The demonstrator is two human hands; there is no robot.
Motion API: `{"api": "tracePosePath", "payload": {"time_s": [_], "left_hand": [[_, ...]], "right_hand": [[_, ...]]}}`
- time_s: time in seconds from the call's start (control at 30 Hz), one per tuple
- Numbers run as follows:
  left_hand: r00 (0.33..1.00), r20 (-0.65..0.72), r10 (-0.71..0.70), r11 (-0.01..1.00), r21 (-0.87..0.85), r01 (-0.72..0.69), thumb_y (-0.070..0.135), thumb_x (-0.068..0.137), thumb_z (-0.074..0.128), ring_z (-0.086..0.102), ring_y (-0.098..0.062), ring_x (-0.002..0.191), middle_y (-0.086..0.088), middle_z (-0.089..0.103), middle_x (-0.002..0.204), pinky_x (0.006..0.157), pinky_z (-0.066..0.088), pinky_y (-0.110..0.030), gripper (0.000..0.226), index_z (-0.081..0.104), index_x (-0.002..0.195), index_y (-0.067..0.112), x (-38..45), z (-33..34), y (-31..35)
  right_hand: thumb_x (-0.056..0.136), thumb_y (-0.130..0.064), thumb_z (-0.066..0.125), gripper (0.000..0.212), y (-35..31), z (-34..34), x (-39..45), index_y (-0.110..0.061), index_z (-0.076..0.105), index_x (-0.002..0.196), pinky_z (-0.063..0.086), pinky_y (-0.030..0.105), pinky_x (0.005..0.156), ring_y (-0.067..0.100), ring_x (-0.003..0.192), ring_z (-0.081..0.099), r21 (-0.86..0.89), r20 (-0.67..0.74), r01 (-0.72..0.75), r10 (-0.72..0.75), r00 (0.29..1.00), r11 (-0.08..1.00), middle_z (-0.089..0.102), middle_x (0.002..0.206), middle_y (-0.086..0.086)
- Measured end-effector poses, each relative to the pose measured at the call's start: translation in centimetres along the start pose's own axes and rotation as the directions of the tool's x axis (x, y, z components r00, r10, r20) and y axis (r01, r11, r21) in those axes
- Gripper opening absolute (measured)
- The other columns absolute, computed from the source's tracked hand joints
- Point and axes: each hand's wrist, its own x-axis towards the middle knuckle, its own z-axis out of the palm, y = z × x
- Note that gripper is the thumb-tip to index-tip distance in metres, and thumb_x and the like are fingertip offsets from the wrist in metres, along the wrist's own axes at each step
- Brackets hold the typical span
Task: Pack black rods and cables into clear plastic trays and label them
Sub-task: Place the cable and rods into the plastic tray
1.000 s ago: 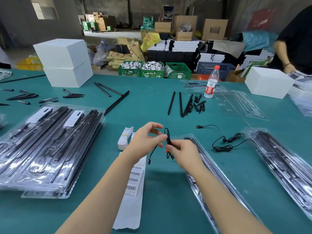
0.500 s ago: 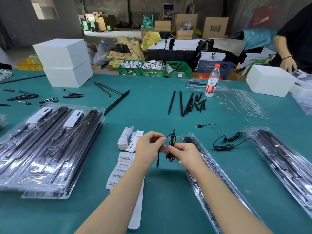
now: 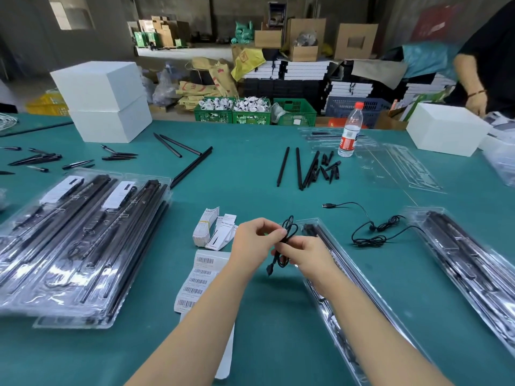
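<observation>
Above the green table's middle, my left hand (image 3: 255,240) and my right hand (image 3: 305,253) pinch a coiled black cable (image 3: 287,232) between them; its plug end (image 3: 271,270) hangs below. Just right of my hands lies a long clear plastic tray (image 3: 359,299) holding black rods. A second filled tray (image 3: 471,263) lies further right, with another loose black cable (image 3: 373,232) between the two. Loose black rods (image 3: 299,168) and short spikes (image 3: 330,169) lie beyond. Barcode labels (image 3: 199,277) and a bundle of paper tags (image 3: 207,228) sit left of my hands.
Packed, labelled trays (image 3: 78,240) are stacked at left. Two white boxes (image 3: 103,98) stand at the back left, another white box (image 3: 446,128) at the back right beside a person's arm (image 3: 473,84). A water bottle (image 3: 351,130) stands by empty clear trays (image 3: 401,168).
My hands have drawn closer together and kept winding the cable into a tighter coil. The dangling plug end has grown shorter. The view has shifted slightly.
</observation>
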Motion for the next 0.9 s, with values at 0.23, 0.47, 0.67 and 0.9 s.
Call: {"api": "tracePosePath", "payload": {"time_s": [0.23, 0.47, 0.67, 0.9], "left_hand": [[0.93, -0.054, -0.364, 0.851, 0.385, 0.356, 0.055, 0.101, 0.038, 0.045, -0.019, 0.04, -0.001, 0.059, 0.049, 0.049, 0.035, -0.024, 0.069, 0.065, 0.055, 0.011, -1.2, -1.5, -1.4], [0.836, 0.081, -0.543, 0.829, -0.106, 0.549, 0.041, 0.093, 0.067, 0.026, -0.009, 0.037, -0.008, 0.07, 0.082, 0.04, 0.02, -0.016, 0.034, 0.07, 0.091, 0.008, -1.3, -0.4, -1.8], [0.987, -0.028, -0.16, 0.987, 0.003, 0.16, 0.013, 0.094, 0.065, 0.046, -0.013, 0.048, 0.006, 0.068, 0.066, 0.046, 0.041, -0.022, 0.017, 0.076, 0.088, 0.025, -1.2, 0.0, -2.5], [0.981, 0.129, 0.143, 0.858, 0.479, -0.188, 0.016, 0.1, 0.053, 0.058, -0.016, 0.081, 0.001, 0.065, 0.087, 0.075, 0.046, -0.031, 0.025, 0.075, 0.106, 0.027, -1.6, -0.4, -2.4]], "right_hand": [[0.095, -0.019, 0.065, 0.01, 0.6, -0.7, 1.1, -0.013, 0.073, 0.091, 0.054, 0.022, 0.076, 0.006, 0.078, 0.065, 0.137, -0.094, 0.038, -0.025, 0.995, 0.99, 0.078, 0.088, -0.001], [0.093, -0.025, 0.069, 0.007, 1.2, -0.7, 0.4, -0.023, 0.075, 0.091, 0.052, 0.019, 0.078, 0.009, 0.084, 0.072, -0.009, 0.0, 0.057, -0.057, 0.998, 0.998, 0.077, 0.088, -0.004], [0.094, -0.02, 0.067, 0.008, 1.5, -0.5, 0.1, -0.018, 0.073, 0.089, 0.056, 0.045, 0.089, 0.028, 0.087, 0.072, -0.186, -0.035, 0.052, -0.06, 0.998, 0.981, 0.076, 0.082, 0.006], [0.095, -0.003, 0.062, 0.012, 1.1, 0.2, -0.1, 0.001, 0.072, 0.095, 0.059, 0.044, 0.086, 0.031, 0.082, 0.073, -0.075, -0.059, 0.05, -0.055, 0.997, 0.996, 0.075, 0.084, 0.017]]}}
